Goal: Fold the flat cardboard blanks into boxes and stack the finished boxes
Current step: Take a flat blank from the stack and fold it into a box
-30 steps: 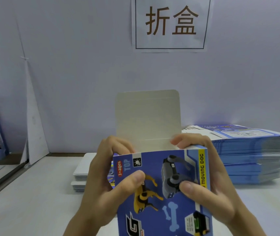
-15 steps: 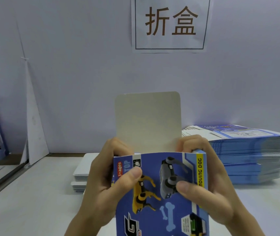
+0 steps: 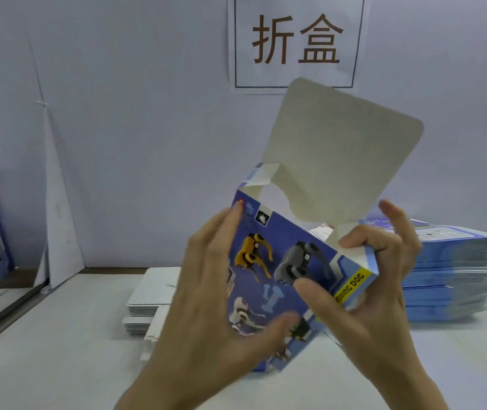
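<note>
Blue printed cardboard box [image 3: 269,279], tilted mid-frame with grey rounded flap [image 3: 340,155] raised, sits between the hands: left hand [image 3: 203,306] flat against its left edge, right hand [image 3: 378,294] gripping its upper-right corner.

The box [image 3: 280,276] no longer stands upright: it leans with its open top toward 1 o'clock and sits higher in view. Its lid flap [image 3: 340,149] leans the same way, and its upper edge now overlaps the lower edge of the sign [image 3: 295,39]. A small side flap [image 3: 261,176] now shows, standing up at the box's 11 o'clock corner. The left hand [image 3: 206,306] has given up its pinch on the printed front; its fingers [image 3: 221,232] lie straight along the box's 9 o'clock edge, the thumb blurred low on the front. The right hand [image 3: 369,306] now curls its forefinger over the box's 3 o'clock top corner.
</note>
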The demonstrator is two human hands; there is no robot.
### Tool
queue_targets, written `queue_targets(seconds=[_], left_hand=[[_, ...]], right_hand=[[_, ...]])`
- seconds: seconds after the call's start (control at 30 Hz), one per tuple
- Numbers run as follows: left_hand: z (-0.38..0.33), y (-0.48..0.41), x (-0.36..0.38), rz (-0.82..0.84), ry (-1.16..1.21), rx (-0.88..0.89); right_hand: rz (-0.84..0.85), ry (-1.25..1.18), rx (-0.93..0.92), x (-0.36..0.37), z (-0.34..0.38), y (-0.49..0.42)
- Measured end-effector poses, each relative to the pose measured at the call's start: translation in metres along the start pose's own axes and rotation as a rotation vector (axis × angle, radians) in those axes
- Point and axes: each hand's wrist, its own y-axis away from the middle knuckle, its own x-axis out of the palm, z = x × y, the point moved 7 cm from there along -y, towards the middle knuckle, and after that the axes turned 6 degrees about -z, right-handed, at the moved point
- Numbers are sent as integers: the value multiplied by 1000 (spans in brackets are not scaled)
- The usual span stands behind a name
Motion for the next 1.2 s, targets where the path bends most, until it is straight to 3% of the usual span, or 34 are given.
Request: queue_targets(seconds=[0.13,0.33,0.43,0.6,0.8,1.03,1.13,1.2], left_hand=[[4,9,19,-23,-154,-124],[6,2,1,-75,-156,23],[7,1,-2,12,-309,167],[15,2,0,160,-332,170],[26,1,0,68,-439,147],[5,3,9,70,-381,126],[1,3,9,91,-353,127],[1,2,4,91,-339,148]], right_hand=[[213,-380,144,13,-3,7],[14,-607,274,-5,-10,-8],[-149,-518,347,-27,-26,-16],[-131,-389,356,-27,-35,-15],[77,-363,308,-13,-26,-11],[366,-175,106,14,-14,5],[379,-146,54,11,-13,0],[242,-287,203,-1,-21,-8]])
